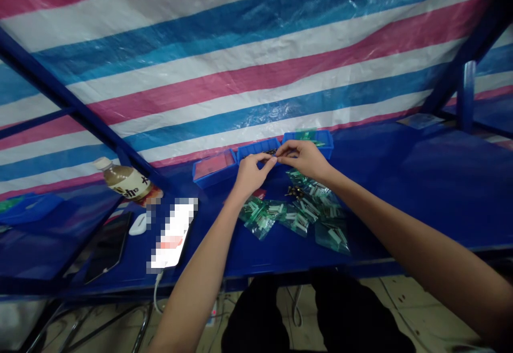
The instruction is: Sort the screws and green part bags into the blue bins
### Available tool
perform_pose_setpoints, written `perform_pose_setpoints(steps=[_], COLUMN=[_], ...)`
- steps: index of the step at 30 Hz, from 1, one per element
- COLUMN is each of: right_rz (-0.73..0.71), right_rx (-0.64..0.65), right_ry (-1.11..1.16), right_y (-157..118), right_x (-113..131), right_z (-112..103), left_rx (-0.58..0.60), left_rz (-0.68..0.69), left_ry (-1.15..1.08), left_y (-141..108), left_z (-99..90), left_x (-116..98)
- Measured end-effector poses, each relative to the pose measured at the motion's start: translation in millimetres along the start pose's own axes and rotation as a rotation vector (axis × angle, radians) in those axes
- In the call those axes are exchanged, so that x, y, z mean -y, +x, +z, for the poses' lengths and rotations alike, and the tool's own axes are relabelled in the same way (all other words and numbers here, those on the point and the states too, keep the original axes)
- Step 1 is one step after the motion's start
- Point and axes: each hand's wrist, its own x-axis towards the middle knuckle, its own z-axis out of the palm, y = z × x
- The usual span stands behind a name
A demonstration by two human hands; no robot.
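My left hand (253, 171) and my right hand (302, 158) meet fingertip to fingertip in front of the middle blue bin (258, 147), which holds small dark parts. Both hands are pinched closed; whatever lies between the fingertips is too small to make out. Below them, several green-tinted bags (296, 219) with pale strips inside lie on the blue table (385, 198). A small pile of brass and black parts (295, 192) sits among the bags. Something red (259, 194) lies beside my left wrist.
A left bin (214, 168) holds pinkish pieces, a right bin (328, 142) green bags. Further left are a bottle (128, 182), a lit phone (174, 235) with a cable, a white case (138, 224) and a dark tablet or phone (108, 246). Striped sheeting (240, 85) hangs behind.
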Motion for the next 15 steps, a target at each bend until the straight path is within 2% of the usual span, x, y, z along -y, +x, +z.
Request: perform_pose_setpoints(steps=[3, 6, 8, 10, 12, 15], right_rz=[-0.007, 0.013, 0.017, -0.006, -0.037, -0.029], right_rx=[0.013, 0.100, 0.274, 0.508, 0.690, 0.787], right_ry=[0.030, -0.050, -0.193, -0.350, -0.461, -0.557], right_y=[0.0, 0.0, 0.2, 0.6, 1.0, 0.2], right_x=[1.9, 6.6, 8.9, 9.0, 7.0, 4.0], right_z=[-0.5, -7.6, -16.0, -24.4, -29.4, -27.2], left_rx=[0.009, -0.087, -0.209, -0.322, -0.388, -0.405], left_rz=[-0.043, -0.073, -0.097, -0.113, -0.112, -0.103], left_ry=[-0.140, -0.136, 0.036, 0.293, 0.498, 0.589], left_y=[1.9, 2.6, 1.5, -0.7, -3.1, -5.0], left_z=[1.9, -0.3, -5.0, -10.4, -14.0, -13.2], left_x=[3.9, 10.0, 15.1, 19.8, 22.7, 21.2])
